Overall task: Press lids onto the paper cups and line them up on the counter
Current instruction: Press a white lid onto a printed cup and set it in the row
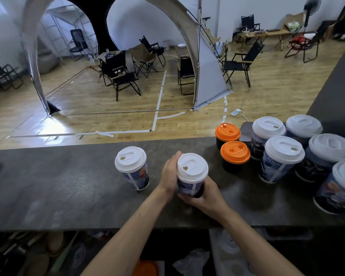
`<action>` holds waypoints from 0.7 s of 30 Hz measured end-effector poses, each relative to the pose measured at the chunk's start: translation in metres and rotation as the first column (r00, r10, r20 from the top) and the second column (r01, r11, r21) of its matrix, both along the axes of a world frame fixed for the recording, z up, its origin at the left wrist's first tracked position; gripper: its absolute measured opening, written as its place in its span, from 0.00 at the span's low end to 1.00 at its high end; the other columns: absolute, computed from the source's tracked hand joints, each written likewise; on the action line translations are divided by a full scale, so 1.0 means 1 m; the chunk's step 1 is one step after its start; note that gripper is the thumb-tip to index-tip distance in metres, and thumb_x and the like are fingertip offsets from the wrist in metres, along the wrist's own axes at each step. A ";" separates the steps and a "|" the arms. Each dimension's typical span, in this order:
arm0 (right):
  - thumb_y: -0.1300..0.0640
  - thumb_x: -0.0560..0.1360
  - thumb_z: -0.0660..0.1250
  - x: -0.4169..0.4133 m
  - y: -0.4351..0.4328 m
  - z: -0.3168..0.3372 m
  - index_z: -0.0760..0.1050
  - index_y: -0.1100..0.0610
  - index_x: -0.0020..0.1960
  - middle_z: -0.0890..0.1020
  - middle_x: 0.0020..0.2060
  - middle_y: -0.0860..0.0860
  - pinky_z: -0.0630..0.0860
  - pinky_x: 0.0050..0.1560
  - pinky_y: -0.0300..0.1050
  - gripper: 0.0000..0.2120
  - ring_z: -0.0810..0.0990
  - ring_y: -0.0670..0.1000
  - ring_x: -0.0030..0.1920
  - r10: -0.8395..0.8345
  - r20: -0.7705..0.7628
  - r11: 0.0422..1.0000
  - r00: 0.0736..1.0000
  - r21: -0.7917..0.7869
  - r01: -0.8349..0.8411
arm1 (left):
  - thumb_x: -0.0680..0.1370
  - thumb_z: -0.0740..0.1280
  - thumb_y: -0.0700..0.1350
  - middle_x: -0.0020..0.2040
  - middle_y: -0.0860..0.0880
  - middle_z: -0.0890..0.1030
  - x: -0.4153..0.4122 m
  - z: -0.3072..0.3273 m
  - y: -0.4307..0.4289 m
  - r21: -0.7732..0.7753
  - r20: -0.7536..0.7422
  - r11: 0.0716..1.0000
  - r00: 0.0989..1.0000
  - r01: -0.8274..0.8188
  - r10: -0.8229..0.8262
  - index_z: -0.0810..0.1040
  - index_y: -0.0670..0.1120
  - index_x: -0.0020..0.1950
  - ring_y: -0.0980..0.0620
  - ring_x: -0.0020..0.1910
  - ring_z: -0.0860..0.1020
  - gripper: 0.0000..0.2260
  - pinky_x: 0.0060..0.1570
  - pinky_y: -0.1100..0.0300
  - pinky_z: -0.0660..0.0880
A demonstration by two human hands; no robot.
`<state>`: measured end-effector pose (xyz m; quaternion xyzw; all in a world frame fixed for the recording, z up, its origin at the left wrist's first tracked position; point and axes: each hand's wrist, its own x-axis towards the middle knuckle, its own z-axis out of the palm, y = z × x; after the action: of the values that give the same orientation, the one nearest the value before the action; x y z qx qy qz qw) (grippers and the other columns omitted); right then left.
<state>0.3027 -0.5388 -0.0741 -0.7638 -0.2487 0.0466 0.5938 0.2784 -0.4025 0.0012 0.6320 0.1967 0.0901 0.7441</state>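
One blue-printed paper cup with a white plastic sip lid (191, 176) sits at the lower centre of the frame, clasped by both hands. The left hand (170, 172) curls round its upper wall and the lid's rim from the left. The right hand (202, 197) wraps the lower wall from the near side and hides the base, so whether the cup stands on the worktop or hangs just above it cannot be told. On the side that shows, the lid looks level and seated.

Just left of it, apart from the hands, a second white-lidded printed paper cup (132, 169) stands upright on the dark grey mottled worktop (68, 186). To the right stand two black cups with orange lids (235, 155). Past them, at the right edge of the frame, is a cluster of five more white-lidded printed cups (283, 156).

The likely trouble is the grip itself: two hands squeezing a soft paper wall could pull the mouth out of round and spring the lid off on the far side, which is hidden. Set down tilted, or too close to its left neighbour, the cup could topple or knock that one over.
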 end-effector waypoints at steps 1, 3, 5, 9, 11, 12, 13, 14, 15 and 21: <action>0.51 0.63 0.86 -0.001 0.001 0.000 0.72 0.51 0.70 0.80 0.65 0.42 0.77 0.65 0.45 0.40 0.79 0.43 0.66 -0.006 -0.007 1.000 1.000 0.011 0.006 | 0.86 0.57 0.45 0.41 0.50 0.86 -0.004 -0.004 -0.004 0.013 0.050 0.998 0.997 -0.064 0.063 0.83 0.44 0.44 0.56 0.43 0.82 0.18 0.45 0.62 0.78; 0.48 0.60 0.87 0.000 0.002 -0.001 0.71 0.50 0.70 0.80 0.65 0.43 0.78 0.64 0.46 0.43 0.79 0.44 0.65 -0.018 -0.030 1.000 0.999 0.013 0.019 | 0.86 0.55 0.43 0.39 0.54 0.86 -0.012 -0.008 -0.011 0.041 0.107 0.991 0.986 -0.129 0.124 0.82 0.45 0.44 0.60 0.41 0.82 0.18 0.45 0.65 0.77; 0.50 0.62 0.86 0.000 0.001 -0.002 0.72 0.51 0.71 0.80 0.65 0.42 0.77 0.64 0.43 0.42 0.79 0.43 0.65 -0.020 -0.028 1.000 0.999 0.011 0.021 | 0.86 0.56 0.44 0.40 0.53 0.86 -0.009 -0.006 -0.007 0.030 0.047 0.996 0.996 -0.078 0.077 0.83 0.45 0.45 0.59 0.42 0.82 0.18 0.47 0.63 0.77; 0.55 0.64 0.84 0.001 -0.003 -0.001 0.73 0.53 0.69 0.81 0.63 0.41 0.77 0.65 0.42 0.37 0.79 0.41 0.64 0.004 -0.014 1.000 1.000 -0.011 -0.004 | 0.86 0.56 0.52 0.45 0.48 0.87 0.000 0.004 0.006 -0.004 -0.084 0.992 0.988 0.129 -0.129 0.84 0.42 0.50 0.51 0.48 0.83 0.21 0.50 0.61 0.78; 0.54 0.64 0.85 0.000 -0.001 0.000 0.73 0.53 0.69 0.81 0.63 0.41 0.77 0.65 0.44 0.37 0.79 0.41 0.64 0.013 -0.022 1.000 1.000 -0.020 -0.014 | 0.87 0.56 0.48 0.40 0.52 0.86 -0.001 -0.002 -0.001 0.009 0.001 1.000 1.000 -0.009 0.009 0.83 0.44 0.45 0.55 0.43 0.82 0.19 0.45 0.64 0.78; 0.50 0.63 0.86 -0.001 0.000 0.000 0.73 0.52 0.69 0.81 0.64 0.42 0.77 0.64 0.44 0.39 0.79 0.41 0.65 0.005 -0.026 1.000 1.000 -0.020 -0.005 | 0.87 0.55 0.45 0.38 0.53 0.86 -0.004 -0.005 -0.006 0.033 0.052 0.997 0.996 -0.075 0.073 0.82 0.44 0.44 0.57 0.42 0.82 0.20 0.43 0.65 0.77; 0.45 0.61 0.86 -0.001 0.001 0.000 0.72 0.51 0.69 0.81 0.64 0.42 0.78 0.63 0.45 0.41 0.79 0.41 0.65 -0.006 -0.035 1.000 0.999 -0.016 0.006 | 0.87 0.53 0.44 0.38 0.54 0.86 -0.007 -0.008 -0.011 0.048 0.090 0.991 0.989 -0.121 0.117 0.83 0.45 0.44 0.59 0.41 0.83 0.20 0.43 0.66 0.78; 0.42 0.59 0.86 -0.001 0.002 0.001 0.72 0.50 0.68 0.81 0.64 0.42 0.78 0.62 0.45 0.43 0.79 0.41 0.64 -0.016 -0.042 1.000 0.999 -0.013 0.016 | 0.87 0.53 0.44 0.38 0.54 0.86 -0.008 -0.011 -0.014 0.039 0.106 0.987 0.983 -0.156 0.151 0.83 0.46 0.45 0.59 0.41 0.83 0.21 0.44 0.65 0.78; 0.42 0.59 0.86 -0.001 0.002 0.001 0.72 0.49 0.68 0.81 0.63 0.42 0.79 0.62 0.44 0.43 0.79 0.41 0.64 -0.026 -0.039 1.000 0.999 -0.008 0.025 | 0.87 0.52 0.45 0.40 0.53 0.87 -0.007 -0.013 -0.013 0.023 0.116 0.987 0.981 -0.162 0.158 0.83 0.46 0.45 0.59 0.42 0.84 0.21 0.45 0.64 0.78; 0.55 0.64 0.85 0.002 -0.002 -0.001 0.73 0.49 0.68 0.81 0.63 0.37 0.76 0.64 0.39 0.36 0.79 0.40 0.64 0.018 0.006 1.000 1.000 -0.012 -0.018 | 0.87 0.52 0.50 0.41 0.47 0.87 0.000 -0.001 0.003 -0.081 0.007 0.994 0.998 0.070 -0.070 0.83 0.41 0.47 0.54 0.42 0.85 0.23 0.42 0.63 0.79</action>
<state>0.3051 -0.5405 -0.0746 -0.7652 -0.2570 0.0510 0.5881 0.2787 -0.3998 0.0005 0.6076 0.1765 0.0573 0.7723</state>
